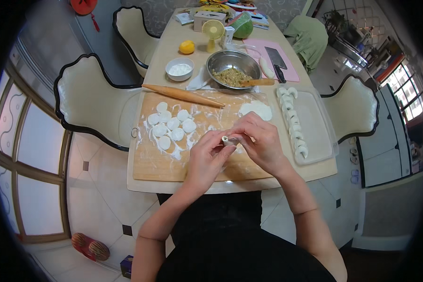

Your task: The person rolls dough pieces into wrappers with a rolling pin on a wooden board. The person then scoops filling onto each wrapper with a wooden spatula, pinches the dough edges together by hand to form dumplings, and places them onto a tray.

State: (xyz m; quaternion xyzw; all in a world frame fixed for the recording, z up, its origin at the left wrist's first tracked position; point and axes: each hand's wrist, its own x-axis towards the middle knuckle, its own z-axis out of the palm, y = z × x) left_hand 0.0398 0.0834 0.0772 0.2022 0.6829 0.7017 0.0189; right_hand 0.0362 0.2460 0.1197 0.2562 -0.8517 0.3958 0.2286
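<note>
Both my left hand (210, 152) and my right hand (259, 142) pinch one small dumpling (227, 140) between their fingertips, above the floured wooden board (155, 169). Fingers hide much of the dumpling. Small dough discs (177, 134) lie in a cluster at the board's left. Flattened dough wrappers (256, 110) lie just beyond my right hand. A tapered wooden rolling pin (183, 95) rests across the board's far left edge. Behind the board, a steel bowl (215, 60) holds chopped filling (231, 75) and a wooden spatula (258, 82). Folded dumplings (293, 121) form a row in a plastic tray (317, 134) at the right.
A white bowl of flour (179, 68), a yellow fruit (187, 47) and a small fan (212, 33) stand farther back. A cleaver (276, 58) lies on a pink cutting board (292, 68). Chairs (88, 95) flank the table; a cut watermelon (242, 26) sits near its far end.
</note>
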